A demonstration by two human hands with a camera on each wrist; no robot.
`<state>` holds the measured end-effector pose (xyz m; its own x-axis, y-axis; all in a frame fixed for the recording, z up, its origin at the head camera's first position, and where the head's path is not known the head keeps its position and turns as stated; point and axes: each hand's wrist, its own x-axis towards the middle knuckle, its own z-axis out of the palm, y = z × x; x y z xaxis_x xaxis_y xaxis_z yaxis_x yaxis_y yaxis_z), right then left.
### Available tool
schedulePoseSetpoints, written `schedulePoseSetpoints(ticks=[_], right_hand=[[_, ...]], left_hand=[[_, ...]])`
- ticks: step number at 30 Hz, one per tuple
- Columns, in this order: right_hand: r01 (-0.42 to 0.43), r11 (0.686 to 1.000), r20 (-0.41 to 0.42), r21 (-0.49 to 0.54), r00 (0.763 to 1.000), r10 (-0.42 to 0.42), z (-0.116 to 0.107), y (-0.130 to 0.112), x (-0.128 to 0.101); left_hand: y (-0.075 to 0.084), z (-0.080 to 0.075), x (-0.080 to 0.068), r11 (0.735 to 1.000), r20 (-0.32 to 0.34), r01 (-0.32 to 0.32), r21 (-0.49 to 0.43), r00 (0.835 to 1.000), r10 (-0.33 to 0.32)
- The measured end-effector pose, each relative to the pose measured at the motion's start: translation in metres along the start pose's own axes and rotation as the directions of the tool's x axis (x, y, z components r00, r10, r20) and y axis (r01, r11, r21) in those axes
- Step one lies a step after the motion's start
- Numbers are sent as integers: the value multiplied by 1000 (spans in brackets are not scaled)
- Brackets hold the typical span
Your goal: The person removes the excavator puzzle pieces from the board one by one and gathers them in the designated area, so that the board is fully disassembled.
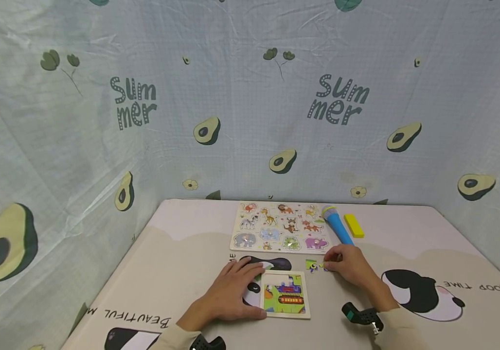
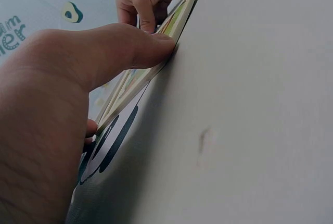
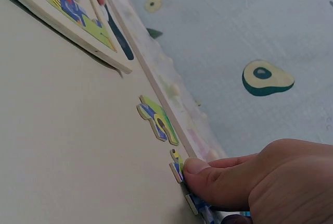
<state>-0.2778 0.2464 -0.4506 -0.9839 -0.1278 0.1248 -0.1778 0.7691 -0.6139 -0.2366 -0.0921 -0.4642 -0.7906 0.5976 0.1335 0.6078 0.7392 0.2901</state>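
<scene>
The square, pale wooden puzzle tray (image 1: pixel 287 315) lay flat near the front middle of the cream tabletop (image 1: pixel 180 262), its shallow recess partly filled with a green, purple and red-orange vehicle picture; pale board showed at the upper left of the recess. Just beyond its far right corner lay a loose green-and-blue wooden puzzle piece (image 1: pixel 312 265). The left hand (image 1: pixel 232 291) rested along the tray's left side, fingers spread, thumb on the near edge and well apart from the fingertips at the far one. The right hand (image 1: pixel 349 265) pinched a small yellow-and-blue wooden puzzle piece (image 3: pixel 177 171) between thumb and finger, just beside the loose one.

Behind these, a white rectangular board (image 1: pixel 236 231) held rows of animal pictures. A blue toy microphone (image 1: pixel 339 228) lay at its right side, with a yellow oblong block (image 1: pixel 354 225) beyond. Open tabletop ran between the tray's right edge and the right wrist
</scene>
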Motion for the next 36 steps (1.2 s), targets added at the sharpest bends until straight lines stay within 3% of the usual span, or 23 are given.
schedulePoseSetpoints(ticks=[13, 21, 30, 36], right_hand=[[35, 999, -15, -22, 999, -35, 0, -4, 0], [100, 995, -41, 17, 994, -100, 0, -34, -1], [199, 979, 121, 42, 972, -202, 16, -60, -4], [257, 964, 247, 65, 932, -265, 26, -66, -7]], left_hand=[[0, 1, 0, 1000, 2, 2, -6, 1000, -2], [0, 0, 0, 1000, 3, 3, -5, 1000, -3], [1, -1, 0, 1000, 9, 13, -5, 1000, -13], [1, 0, 1, 1000, 7, 12, 1, 1000, -12]])
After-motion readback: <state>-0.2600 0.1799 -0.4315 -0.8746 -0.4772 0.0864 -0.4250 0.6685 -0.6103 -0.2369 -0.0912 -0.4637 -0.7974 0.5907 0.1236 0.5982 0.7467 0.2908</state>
